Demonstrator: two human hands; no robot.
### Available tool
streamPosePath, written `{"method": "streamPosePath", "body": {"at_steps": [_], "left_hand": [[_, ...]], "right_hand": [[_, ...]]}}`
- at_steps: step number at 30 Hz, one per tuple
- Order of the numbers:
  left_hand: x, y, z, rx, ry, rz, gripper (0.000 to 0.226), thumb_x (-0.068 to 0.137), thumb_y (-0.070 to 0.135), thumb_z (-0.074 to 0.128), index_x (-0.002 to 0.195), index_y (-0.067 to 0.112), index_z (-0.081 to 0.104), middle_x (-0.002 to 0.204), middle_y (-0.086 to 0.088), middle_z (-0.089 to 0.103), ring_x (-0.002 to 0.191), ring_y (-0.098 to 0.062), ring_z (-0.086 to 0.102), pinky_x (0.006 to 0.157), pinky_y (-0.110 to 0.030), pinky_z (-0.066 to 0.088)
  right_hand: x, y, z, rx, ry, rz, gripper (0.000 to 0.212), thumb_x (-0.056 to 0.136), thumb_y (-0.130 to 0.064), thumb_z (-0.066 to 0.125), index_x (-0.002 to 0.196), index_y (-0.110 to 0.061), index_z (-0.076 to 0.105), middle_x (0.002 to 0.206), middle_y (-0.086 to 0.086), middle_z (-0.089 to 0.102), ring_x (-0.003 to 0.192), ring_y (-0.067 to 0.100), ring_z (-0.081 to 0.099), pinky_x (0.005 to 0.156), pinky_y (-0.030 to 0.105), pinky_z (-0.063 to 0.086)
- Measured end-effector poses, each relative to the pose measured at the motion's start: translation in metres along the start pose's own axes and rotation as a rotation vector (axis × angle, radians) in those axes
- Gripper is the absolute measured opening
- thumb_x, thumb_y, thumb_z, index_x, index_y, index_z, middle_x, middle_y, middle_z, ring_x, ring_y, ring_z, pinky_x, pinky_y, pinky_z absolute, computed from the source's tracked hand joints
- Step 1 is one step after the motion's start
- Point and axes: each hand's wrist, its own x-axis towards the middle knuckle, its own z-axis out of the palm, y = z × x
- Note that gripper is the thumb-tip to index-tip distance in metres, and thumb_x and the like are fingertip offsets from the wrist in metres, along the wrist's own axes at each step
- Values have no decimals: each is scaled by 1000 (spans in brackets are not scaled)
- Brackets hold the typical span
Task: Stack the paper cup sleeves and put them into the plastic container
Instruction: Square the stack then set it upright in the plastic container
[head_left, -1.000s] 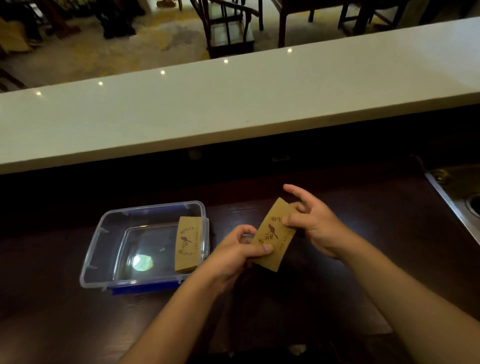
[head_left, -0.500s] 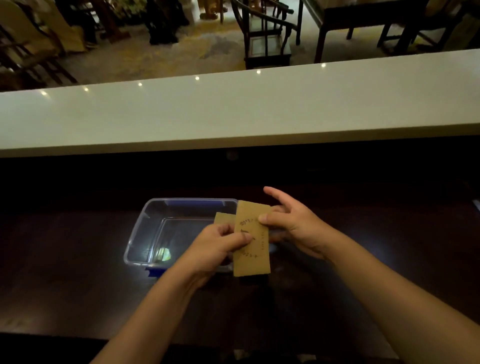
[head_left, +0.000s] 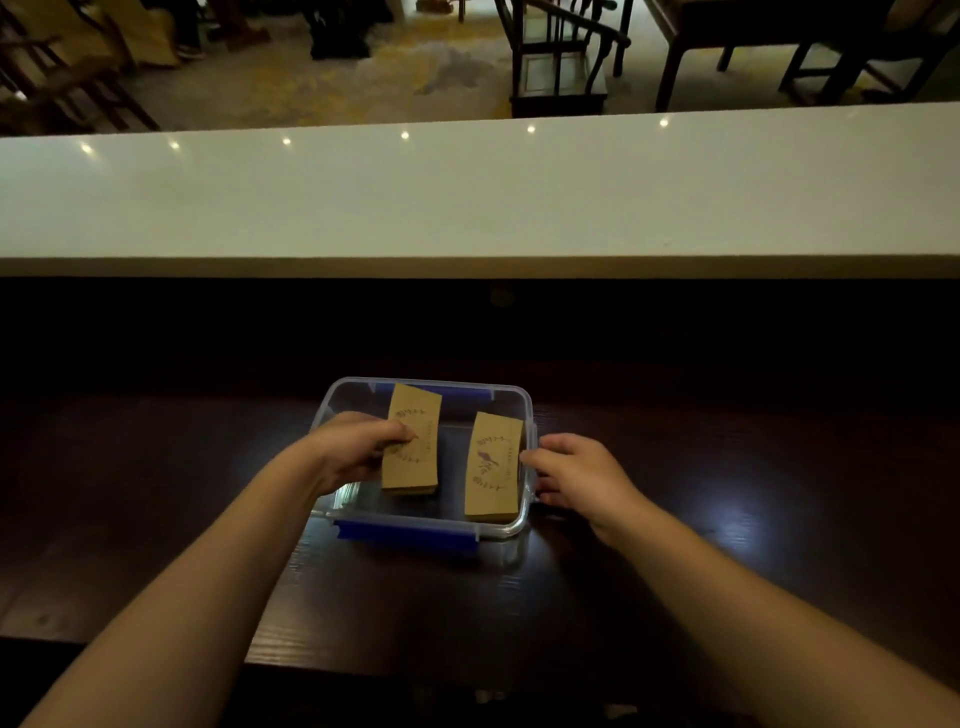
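Fingers (head_left: 400, 434) of the left hand (head_left: 353, 452) pinch a stack of sleeves (head_left: 413, 441) over the plastic container (head_left: 511, 530) — right hand (head_left: 576, 470) loosely spread, empty; print unreadable.

plastic container (head_left: 511, 530) sitting on worktop (head_left: 727, 519) | two sleeve stacks lying inside: left stack (head_left: 418, 415), right stack (head_left: 493, 467) | left hand (head_left: 353, 452) touching left stack | right hand (head_left: 582, 473) resting beside container's right wall

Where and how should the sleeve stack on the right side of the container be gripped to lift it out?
Probably pinch the right sleeve stack across its two long edges near mid-length, coming from above. It lies flat in the plastic container, close to the right wall where the right hand rests, so a side approach looks blocked. The left hand pinches the other stack at its long edge.
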Motion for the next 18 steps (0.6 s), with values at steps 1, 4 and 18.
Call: {"method": "streamPosePath", "body": {"at_steps": [1,4,18], "left_hand": [[4,-1,0,22,-17,-17,23,86,14,65,107,4,63,98,-13,73,85,-22,73,64,-30,57],[16,-7,3,71,-72,-81,23,86,13,65,107,5,62,100,-13,73,87,-22,72,62,-29,57],[45,-22,9,152,2,-29,20,85,14,66,103,6,60,99,-13,71,89,-24,70,74,-38,59]], "right_hand": [[1,0,3,2,-9,-5,27,85,-19,67,111,-15,61,104,6,72,92,21,71,83,41,58],[2,-1,8,5,13,-29,20,85,-11,66,104,-17,64,96,6,75,87,20,73,79,41,60],[14,-10,22,54,-9,-65,22,87,-2,60,107,-8,68,97,11,75,85,21,73,68,30,60]]}}
